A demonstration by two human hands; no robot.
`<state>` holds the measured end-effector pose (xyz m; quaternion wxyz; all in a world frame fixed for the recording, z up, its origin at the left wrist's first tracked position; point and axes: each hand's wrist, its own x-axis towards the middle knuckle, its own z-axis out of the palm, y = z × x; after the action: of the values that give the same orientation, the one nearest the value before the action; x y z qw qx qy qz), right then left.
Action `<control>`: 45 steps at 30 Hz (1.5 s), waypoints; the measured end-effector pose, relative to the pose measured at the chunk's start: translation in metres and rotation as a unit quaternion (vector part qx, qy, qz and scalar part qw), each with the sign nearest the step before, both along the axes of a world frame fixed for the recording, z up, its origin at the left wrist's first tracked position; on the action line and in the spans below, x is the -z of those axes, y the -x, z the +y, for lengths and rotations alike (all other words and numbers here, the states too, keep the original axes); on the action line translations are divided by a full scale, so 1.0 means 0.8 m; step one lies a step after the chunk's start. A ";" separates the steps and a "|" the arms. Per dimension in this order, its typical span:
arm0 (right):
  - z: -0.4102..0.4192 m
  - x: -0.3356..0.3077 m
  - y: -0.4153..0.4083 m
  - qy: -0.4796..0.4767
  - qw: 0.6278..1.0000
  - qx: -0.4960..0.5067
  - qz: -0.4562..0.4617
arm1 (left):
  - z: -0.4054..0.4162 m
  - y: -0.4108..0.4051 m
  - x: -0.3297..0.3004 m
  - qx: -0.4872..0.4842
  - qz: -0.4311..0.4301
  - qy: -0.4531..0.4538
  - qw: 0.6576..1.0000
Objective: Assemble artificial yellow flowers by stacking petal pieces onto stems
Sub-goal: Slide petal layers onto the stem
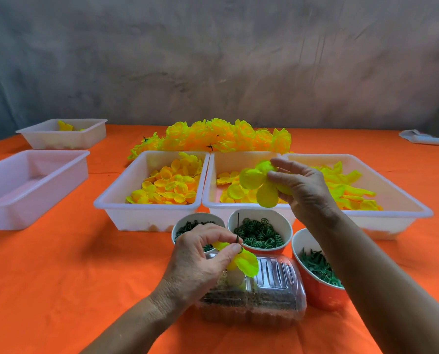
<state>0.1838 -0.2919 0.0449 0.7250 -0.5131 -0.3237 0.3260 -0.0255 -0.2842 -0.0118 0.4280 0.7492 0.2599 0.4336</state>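
Head view: right hand (pixel 298 186) raised over the middle white tray (pixel 214 180), thumb and fingers pinching a yellow petal piece (pixel 258 183); piece shows several rounded lobes, bright lemon-green, fanned out and hanging clear of the tray. Left hand (pixel 200 259) lower, above a clear plastic box (pixel 277 297), fingertips closed on a thin dark green stem (pixel 237 238) that already carries a smaller yellow petal layer (pixel 246 264), lobes drooping below the fingers. Stem end stands upright above the grip. Three paper cups of green parts sit just beyond; nearest the stem is the ring cup (pixel 260 233). Finished flowers (pixel 226 135) heaped behind trays on orange tablecloth (pixel 60 277).
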 end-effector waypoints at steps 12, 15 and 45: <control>-0.032 -0.011 0.027 -0.037 0.995 -0.084 0.041 | -0.001 0.003 -0.014 0.006 0.031 -0.012 0.999; -0.038 -0.018 0.033 -0.030 0.994 -0.103 0.028 | 0.003 0.010 -0.025 0.020 -0.014 0.038 0.999; -0.062 -0.035 0.060 0.052 0.971 -0.234 -0.006 | 0.026 0.013 -0.090 0.071 -0.079 0.267 0.958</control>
<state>0.1359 -0.3418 0.0730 0.5985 -0.4623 -0.4219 0.5001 -0.0355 -0.2630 0.0604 0.6612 0.5874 0.2778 0.3750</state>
